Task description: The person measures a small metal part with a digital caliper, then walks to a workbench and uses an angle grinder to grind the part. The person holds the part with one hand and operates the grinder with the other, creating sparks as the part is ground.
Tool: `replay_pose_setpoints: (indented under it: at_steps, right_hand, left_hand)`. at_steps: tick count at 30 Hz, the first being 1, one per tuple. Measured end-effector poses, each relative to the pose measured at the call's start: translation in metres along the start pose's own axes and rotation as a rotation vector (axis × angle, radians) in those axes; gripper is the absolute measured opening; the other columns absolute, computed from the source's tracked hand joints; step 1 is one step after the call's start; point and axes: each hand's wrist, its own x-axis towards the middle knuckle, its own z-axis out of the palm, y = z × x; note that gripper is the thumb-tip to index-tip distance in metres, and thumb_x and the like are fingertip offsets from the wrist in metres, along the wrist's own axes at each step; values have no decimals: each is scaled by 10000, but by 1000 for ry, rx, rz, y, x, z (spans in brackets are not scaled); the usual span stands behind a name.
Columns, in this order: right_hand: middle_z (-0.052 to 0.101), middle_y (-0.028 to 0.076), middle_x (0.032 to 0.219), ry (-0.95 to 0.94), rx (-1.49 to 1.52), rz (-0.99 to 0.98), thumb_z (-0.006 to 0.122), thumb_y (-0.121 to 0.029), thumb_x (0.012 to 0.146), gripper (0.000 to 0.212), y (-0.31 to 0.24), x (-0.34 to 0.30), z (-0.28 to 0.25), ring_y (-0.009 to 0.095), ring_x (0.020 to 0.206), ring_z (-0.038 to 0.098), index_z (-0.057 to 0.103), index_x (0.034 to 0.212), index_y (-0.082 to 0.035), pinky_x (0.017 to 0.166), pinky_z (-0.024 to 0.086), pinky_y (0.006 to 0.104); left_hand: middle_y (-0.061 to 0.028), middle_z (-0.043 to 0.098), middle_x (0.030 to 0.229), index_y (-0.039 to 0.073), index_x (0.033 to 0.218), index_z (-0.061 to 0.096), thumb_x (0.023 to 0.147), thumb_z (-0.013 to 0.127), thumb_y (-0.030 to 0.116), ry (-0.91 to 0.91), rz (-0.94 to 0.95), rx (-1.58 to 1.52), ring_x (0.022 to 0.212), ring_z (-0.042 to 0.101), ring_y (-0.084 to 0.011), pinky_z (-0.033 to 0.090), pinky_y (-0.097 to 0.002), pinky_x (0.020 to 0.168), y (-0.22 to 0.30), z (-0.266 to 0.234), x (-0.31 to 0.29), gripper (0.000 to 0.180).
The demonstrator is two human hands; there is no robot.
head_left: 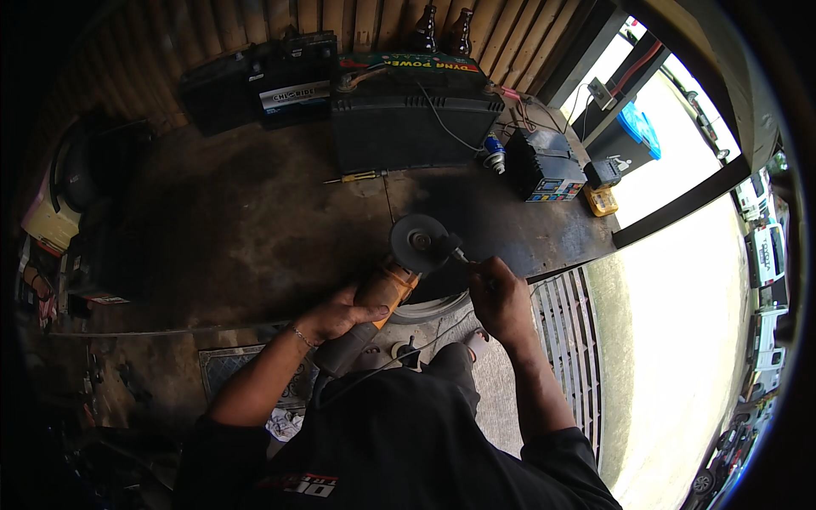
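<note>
My left hand [338,316] is closed around the orange body of an angle grinder [388,292], its dark rear end toward my torso. At the grinder's far end, a round grey disc [411,241] faces up, near the bench's front edge. My right hand [503,299] is closed on a small metal piece [459,252], dark at its tip with a shiny shank; its exact kind is unclear. The piece sits at the disc's right rim, and I cannot tell whether they touch. A cord [365,380] runs below the grinder across my front.
A large black battery [408,132] and a smaller battery [293,106] line the back of the wooden bench [229,221]. A screwdriver [357,177] lies before them. To the right are a spray can [494,153], black boxed device [546,166] and yellow meter [602,201]. A metal grating [568,340] lies below.
</note>
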Motion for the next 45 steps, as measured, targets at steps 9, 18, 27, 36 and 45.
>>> replay_pose_setpoints:
  at_steps: [9, 18, 27, 36, 45]
  right_hand:
    - [700, 210, 868, 38, 15, 23, 660, -114, 916, 110, 3, -3, 7, 419, 809, 695, 649, 1002, -45, 673, 544, 452]
    - [703, 216, 866, 51, 19, 46, 666, -120, 915, 111, 4, -6, 10, 416, 797, 699, 643, 993, -44, 661, 543, 450]
    - [705, 207, 842, 77, 48, 39, 671, -115, 922, 100, 8, -8, 15, 408, 764, 700, 650, 990, -45, 636, 538, 445]
    - [714, 201, 843, 114, 90, 20, 685, -99, 906, 107, 12, -10, 22, 383, 761, 715, 665, 996, -46, 636, 546, 426]
    - [689, 190, 788, 134, 104, 33, 693, -106, 905, 116, 15, -11, 26, 372, 707, 700, 677, 1005, -51, 604, 522, 413]
  left_hand:
    - [-63, 649, 1197, 4, 1379, 518, 937, 753, 206, -8, 15, -22, 1087, 615, -137, 501, -314, 965, -5, -2, 2, 540]
    - [-61, 647, 1199, 6, 1387, 511, 939, 750, 204, -5, 26, -15, 1087, 611, -130, 503, -313, 958, -3, 0, 1, 546]
    - [-56, 642, 1214, 11, 1387, 516, 949, 733, 205, 0, -2, -15, 1095, 608, -132, 500, -314, 965, 1, 2, -2, 526]
    - [-57, 647, 1213, 13, 1379, 527, 953, 724, 200, -13, 8, -8, 1107, 608, -136, 495, -317, 977, 1, 2, -2, 504]
    - [-51, 638, 1227, 13, 1389, 516, 950, 728, 195, -32, 5, -34, 1120, 601, -135, 488, -317, 991, 0, 1, -1, 520]
